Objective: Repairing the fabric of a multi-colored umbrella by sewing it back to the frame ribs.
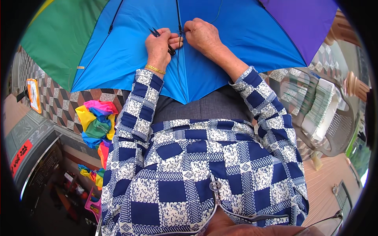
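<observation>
Bare hands met near the middle of an opened umbrella [134, 43], whose blue panels spread behind them and to either side, its green part beyond the left hand [160, 44] and its purple part beyond the right hand [202, 36]. One black rib [178, 13] came down between the two, its joint just beside the fingertips of both. Clasped in the left was a pair of slim black snips [171, 49], lying aslant across the palm, its fingertips reaching up to the rib. Opposite, the right had its thumb and forefinger drawn in at the joint; whether they pinched anything could not be told. Above its knuckles rose a thin green thread [220, 11]. Multicoloured cloth [98, 122] lay bunched lower down, left of the left hand.
</observation>
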{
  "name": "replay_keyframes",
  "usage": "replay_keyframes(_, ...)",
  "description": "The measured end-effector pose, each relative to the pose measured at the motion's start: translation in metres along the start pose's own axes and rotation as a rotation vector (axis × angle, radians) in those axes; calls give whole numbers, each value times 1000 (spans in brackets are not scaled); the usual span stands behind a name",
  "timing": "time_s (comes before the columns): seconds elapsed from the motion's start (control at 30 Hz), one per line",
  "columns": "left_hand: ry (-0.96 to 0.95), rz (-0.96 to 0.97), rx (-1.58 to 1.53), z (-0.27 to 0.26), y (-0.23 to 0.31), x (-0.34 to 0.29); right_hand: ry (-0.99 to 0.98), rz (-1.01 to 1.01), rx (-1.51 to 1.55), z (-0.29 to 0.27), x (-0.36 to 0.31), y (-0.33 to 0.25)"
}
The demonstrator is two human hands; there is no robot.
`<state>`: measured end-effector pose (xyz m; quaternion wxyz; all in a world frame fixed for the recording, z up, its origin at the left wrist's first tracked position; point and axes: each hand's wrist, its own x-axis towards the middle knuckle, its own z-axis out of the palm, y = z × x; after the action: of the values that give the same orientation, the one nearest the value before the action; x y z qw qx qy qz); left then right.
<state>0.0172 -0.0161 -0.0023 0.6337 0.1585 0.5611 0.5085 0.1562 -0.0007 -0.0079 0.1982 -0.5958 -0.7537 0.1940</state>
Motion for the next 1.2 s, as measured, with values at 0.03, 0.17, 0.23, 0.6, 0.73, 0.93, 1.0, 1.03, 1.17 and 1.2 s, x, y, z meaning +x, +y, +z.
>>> replay_keyframes(0.03,-2,0,-1,-1,0,1,1,0,-2,-3,0,1)
replay_keyframes(0.17,-13,7,6,-3,-1,2,-88,-5,-69,-16,2,6)
replay_keyframes(0.23,-4,-7,-4,-4,-1,0,-78,15,-23,-17,0,7)
replay_keyframes(0.6,6,-14,-14,-4,0,1,0,60,-40,-6,-1,5)
replay_keyframes(0.73,3,-18,-21,-3,0,1,1,39,-77,-4,-1,4)
replay_keyframes(0.93,7,-20,-14,-3,0,1,-36,13,-77,-4,0,0)
replay_keyframes(1.0,12,-23,-13,-2,1,1,-48,8,-75,-5,0,0)
replay_keyframes(1.03,15,-26,-12,-2,1,0,-59,4,-74,-6,-1,1)
replay_keyframes(1.17,22,-27,-10,-1,2,0,-59,2,-40,-4,-1,2)
replay_keyframes(1.2,23,-26,-10,-1,2,0,-54,3,-23,-4,-1,3)
